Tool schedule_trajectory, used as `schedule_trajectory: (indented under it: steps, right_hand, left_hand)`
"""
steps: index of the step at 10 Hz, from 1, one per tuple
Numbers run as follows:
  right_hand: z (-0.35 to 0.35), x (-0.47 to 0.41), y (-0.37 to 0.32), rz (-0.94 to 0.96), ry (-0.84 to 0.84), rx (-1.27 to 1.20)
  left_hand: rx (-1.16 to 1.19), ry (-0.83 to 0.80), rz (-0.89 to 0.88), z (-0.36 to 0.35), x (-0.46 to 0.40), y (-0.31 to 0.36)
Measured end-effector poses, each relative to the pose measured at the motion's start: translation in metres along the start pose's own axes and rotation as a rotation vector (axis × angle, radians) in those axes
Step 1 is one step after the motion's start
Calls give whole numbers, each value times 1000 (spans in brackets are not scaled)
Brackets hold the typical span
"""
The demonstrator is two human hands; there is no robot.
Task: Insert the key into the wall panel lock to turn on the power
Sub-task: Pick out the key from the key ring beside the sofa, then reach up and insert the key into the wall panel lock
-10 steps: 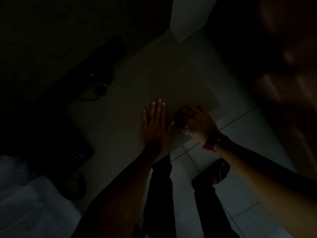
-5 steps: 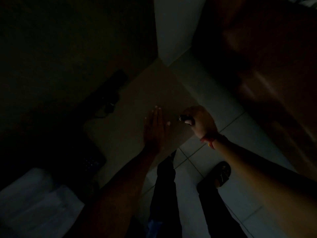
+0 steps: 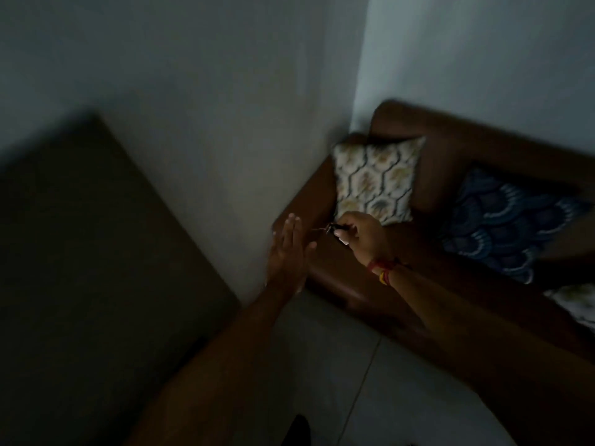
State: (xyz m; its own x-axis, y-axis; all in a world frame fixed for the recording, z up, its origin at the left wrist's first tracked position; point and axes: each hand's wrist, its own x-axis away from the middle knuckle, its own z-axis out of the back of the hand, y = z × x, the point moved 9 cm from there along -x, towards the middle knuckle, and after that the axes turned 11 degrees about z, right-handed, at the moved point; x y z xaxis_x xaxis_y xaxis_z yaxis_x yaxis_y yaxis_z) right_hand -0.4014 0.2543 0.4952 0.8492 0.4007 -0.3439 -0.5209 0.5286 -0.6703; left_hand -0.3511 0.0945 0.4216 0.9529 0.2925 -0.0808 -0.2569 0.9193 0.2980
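Reaching forward in the dim room, the left hand (image 3: 287, 252) was held flat with its fingers (image 3: 291, 228) straight and pressed together, the thumb angled off to the side, its edge close to the grey wall (image 3: 199, 130); whether it touched the wall could not be told. The right hand (image 3: 362, 235) was just beside it, fingers curled and pinching a small dark key (image 3: 335, 227) whose tip pointed toward the left hand. A red and yellow thread band (image 3: 383, 272) circled the right wrist. Behind the hands stood a brown sofa (image 3: 450, 149) pushed into the corner, with a pale patterned cushion (image 3: 375, 180) and a blue patterned cushion (image 3: 508, 220) on it. Pale floor tiles (image 3: 386, 397) lay below.
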Motion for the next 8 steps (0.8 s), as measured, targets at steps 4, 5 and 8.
schedule_trajectory:
  steps: [4, 5, 8]
  right_hand:
    - [441, -28, -49, 97, 395, 128]
    - [502, -21, -53, 121, 437, 173]
    - [721, 51, -24, 131, 628, 321]
  left_hand:
    - [145, 348, -487, 263, -43, 388]
    - [177, 418, -518, 293, -37, 442]
    - [234, 482, -705, 330, 9, 660]
